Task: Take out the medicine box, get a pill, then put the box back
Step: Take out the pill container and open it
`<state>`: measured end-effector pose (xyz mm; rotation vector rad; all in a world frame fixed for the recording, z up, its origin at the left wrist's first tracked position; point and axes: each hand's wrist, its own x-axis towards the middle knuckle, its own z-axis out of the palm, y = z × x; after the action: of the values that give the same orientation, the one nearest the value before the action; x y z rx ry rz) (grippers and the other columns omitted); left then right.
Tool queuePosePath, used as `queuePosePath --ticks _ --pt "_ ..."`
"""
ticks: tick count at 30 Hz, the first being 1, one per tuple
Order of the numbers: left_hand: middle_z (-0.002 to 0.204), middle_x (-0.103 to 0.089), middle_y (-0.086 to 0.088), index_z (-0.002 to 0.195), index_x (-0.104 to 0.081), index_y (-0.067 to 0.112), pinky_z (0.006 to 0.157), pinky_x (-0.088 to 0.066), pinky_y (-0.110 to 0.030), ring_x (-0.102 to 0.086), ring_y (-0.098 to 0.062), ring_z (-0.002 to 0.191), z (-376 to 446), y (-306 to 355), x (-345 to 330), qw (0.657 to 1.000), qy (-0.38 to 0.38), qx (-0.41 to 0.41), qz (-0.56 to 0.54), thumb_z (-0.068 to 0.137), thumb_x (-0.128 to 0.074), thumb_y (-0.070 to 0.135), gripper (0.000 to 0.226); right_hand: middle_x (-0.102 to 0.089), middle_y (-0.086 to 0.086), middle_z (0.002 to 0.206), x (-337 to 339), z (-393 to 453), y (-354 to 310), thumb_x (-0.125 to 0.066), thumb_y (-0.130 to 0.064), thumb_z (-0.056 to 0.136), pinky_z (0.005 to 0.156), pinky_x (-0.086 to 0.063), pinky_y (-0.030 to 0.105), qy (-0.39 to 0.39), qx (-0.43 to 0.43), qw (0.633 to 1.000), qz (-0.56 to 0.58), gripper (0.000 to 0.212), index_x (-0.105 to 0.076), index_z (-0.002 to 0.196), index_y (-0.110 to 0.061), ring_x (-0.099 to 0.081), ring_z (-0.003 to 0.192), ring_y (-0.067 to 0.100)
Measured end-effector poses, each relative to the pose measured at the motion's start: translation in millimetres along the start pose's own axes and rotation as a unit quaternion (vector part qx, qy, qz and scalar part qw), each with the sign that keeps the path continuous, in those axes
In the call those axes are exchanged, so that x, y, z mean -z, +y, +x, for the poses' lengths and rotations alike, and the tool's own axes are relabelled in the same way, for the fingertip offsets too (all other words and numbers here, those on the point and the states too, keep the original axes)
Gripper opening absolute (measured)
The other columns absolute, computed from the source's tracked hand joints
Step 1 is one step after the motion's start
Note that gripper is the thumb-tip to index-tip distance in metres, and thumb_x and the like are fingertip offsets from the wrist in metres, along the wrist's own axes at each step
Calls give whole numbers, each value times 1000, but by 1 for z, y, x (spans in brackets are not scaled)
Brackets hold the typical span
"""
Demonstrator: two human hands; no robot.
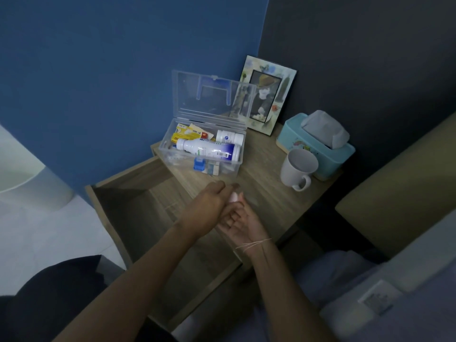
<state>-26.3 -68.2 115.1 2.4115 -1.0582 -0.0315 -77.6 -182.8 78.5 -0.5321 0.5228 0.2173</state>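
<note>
The clear plastic medicine box (223, 166) stands on the wooden nightstand (266, 193) with its lid (209, 95) tipped up against the blue wall. Inside lie a long white bottle (209, 150), a smaller white bottle (229, 137), yellow packets (187, 134) and a blue item (199, 164). In front of the box my two hands meet around a small white object (233, 197), which is mostly hidden. My left hand (209, 208) lies palm down over it. My right hand (244, 223) is palm up beneath, fingers curled, thumb against the object.
The nightstand's drawer (148, 218) is pulled out under my left arm. A white mug (297, 169), a teal tissue box (318, 146) and a picture frame (269, 95) stand on the right and back of the top. A bed (370, 280) lies at the right.
</note>
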Motion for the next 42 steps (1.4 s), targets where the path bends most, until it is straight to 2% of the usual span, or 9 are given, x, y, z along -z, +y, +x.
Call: queuePosePath --ticks 4,8,14,19,23,29,33,36,42 --pt "113 -55 -11 129 -49 12 85 -43 -30 -52 -22 101 0 -1 7 998 -35 -27 -38 94 -52 24 37 -64 13 110 3 -3 -6 -58 -44 86 93 -48 44 15 -11 1000 -11 49 -62 113 -3 -56 115 26" --pt "113 -57 -10 119 -51 10 83 -41 -29 -52 -21 101 3 -1 4 998 -38 11 -53 94 -52 26 29 -64 15 115 2 -1 0 -63 -43 81 92 -50 45 22 -11 1000 -2 52 -63 114 -2 -54 121 27" --pt "90 -60 -9 92 -58 8 73 -46 -32 -55 -20 85 12 -1 9 997 16 67 -40 89 -57 42 35 -70 8 114 2 -2 0 -65 -34 79 83 -54 37 -5 20 1000 -7 35 -72 104 -11 -66 105 20" --pt "121 -58 -4 128 -53 16 89 -49 -33 -56 -18 108 15 2 11 993 -22 26 -114 85 -63 43 52 -70 12 112 6 -6 -8 -67 -24 74 91 -49 35 24 30 999 15 35 -69 105 -7 -62 107 23" --pt "121 -61 -5 123 -61 16 94 -48 -34 -56 -19 109 18 -1 14 992 -65 4 -111 86 -63 11 38 -71 13 100 5 -7 -11 -68 -20 77 88 -50 35 43 14 998 47 31 -67 103 -3 -61 102 23" --pt "102 -58 -5 109 -60 12 75 -44 -28 -56 -17 88 22 3 10 992 -45 61 -101 88 -61 35 31 -72 12 104 11 -9 -16 -65 -20 80 84 -54 33 17 33 999 22 31 -67 108 -6 -69 97 20" --pt "109 -62 -7 113 -58 13 83 -52 -39 -58 -21 99 20 6 7 994 -22 73 -81 89 -57 44 39 -71 12 113 14 -10 -15 -62 -19 81 85 -52 34 21 44 999 1 32 -67 111 -9 -67 103 21" --pt "133 -55 -7 136 -46 21 96 -48 -39 -54 -22 117 18 4 10 985 -78 60 -143 86 -64 32 54 -70 14 112 13 -10 -17 -65 -16 79 92 -49 37 30 45 999 2 22 -75 97 -9 -65 107 24" --pt "115 -57 -14 124 -56 15 92 -47 -38 -56 -26 104 21 -1 11 984 -125 56 -113 90 -57 14 34 -71 17 108 12 -11 -8 -65 -16 77 82 -53 37 49 51 997 9 33 -67 108 -4 -67 102 26"
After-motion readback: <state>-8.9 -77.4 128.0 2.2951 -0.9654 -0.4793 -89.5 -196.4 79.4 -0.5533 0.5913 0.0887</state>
